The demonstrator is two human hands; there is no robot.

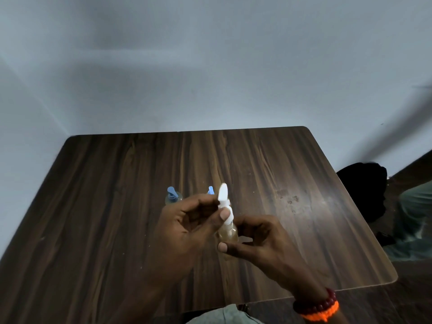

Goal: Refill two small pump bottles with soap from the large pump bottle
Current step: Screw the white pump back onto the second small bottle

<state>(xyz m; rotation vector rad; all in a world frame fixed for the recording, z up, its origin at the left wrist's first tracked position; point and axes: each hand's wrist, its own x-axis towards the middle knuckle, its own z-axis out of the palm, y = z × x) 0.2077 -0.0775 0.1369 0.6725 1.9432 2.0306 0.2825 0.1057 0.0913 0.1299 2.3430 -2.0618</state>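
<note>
apparently the opening step: the left hand (pixel 187 220) pinches the white pump (pixel 224 202) while the right hand (pixel 254 239) curls round the large bottle (pixel 228 232), held above the table (pixel 117 183). next, twist it off; two small blue-pump bottles (pixel 172 196) wait behind.

The desk (pixel 117 206) is dark wood-grain laminate with a slight sheen; the held bottle (pixel 228 232) is clear plastic, its pump (pixel 223 195) matt white.

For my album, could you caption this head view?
Both hands hold a white-pump bottle above a wooden table.
</note>
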